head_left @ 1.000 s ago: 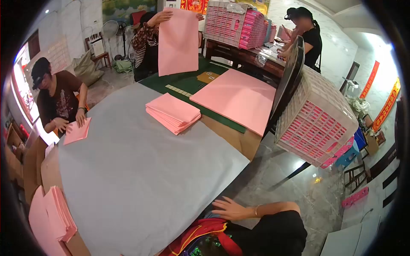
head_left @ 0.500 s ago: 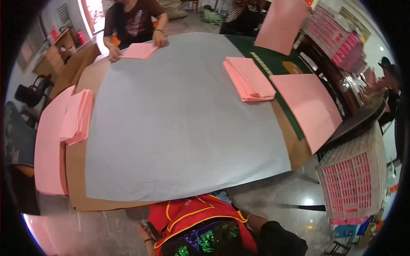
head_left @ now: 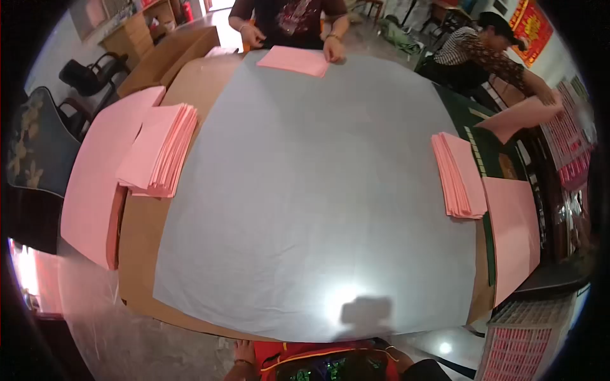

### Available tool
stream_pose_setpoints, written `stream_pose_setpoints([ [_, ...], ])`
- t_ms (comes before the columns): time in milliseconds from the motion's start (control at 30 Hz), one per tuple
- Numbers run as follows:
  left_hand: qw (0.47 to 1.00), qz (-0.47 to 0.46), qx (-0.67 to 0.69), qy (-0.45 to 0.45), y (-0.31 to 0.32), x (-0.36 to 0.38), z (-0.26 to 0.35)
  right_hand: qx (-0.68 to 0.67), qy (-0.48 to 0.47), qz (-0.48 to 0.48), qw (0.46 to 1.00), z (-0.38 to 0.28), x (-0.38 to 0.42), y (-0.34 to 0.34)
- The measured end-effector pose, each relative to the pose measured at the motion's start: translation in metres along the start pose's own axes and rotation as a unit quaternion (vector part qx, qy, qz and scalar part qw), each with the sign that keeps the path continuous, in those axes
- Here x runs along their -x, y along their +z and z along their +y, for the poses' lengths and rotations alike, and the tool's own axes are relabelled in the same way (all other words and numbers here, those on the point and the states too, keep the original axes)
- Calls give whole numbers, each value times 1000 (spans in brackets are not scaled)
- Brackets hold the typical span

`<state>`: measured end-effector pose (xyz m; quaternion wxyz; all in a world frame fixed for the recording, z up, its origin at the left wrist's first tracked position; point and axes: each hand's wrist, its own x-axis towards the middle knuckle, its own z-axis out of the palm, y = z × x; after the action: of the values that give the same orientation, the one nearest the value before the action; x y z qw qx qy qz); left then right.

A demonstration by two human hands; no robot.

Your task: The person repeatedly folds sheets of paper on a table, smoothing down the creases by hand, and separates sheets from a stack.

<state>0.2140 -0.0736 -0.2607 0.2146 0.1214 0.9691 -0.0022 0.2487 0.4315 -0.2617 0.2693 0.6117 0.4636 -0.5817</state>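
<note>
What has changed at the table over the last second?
The right hand has dropped from the table edge out of clear view; the left hand now shows low by the red apron. The far co-worker lowered the pink sheet. The grey paper and pink stacks stayed put.

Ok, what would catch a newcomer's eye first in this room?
The wide grey sheet covering the table's middle, bare in the centre. Then the pink paper around it: a fanned stack at the left edge, another stack at the right edge, and a pink sheet at the far side under a co-worker's hand.
</note>
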Motion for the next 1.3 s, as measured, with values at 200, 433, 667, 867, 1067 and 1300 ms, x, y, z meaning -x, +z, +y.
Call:
stream_pose_setpoints([
  [200,934,-42,300,-190,-4,5,-8,15,-2,14,1000,-9,10,16],
  [433,911,-93,327,-231,-34,9,1,18,32,41,998,-10,12,22],
  [667,891,-151,338,-264,-61,0,-4,11,77,39,996,-19,18,40],
  [867,880,-128,386,-245,-51,-51,-19,-14,26,7,1000,-32,4,45],
  [1067,832,-120,486,-239,-52,-93,-45,-38,-27,-44,998,-23,-12,53],
  [1300,782,-126,553,-259,-49,-73,-101,-72,-55,-81,993,25,-1,73],
])
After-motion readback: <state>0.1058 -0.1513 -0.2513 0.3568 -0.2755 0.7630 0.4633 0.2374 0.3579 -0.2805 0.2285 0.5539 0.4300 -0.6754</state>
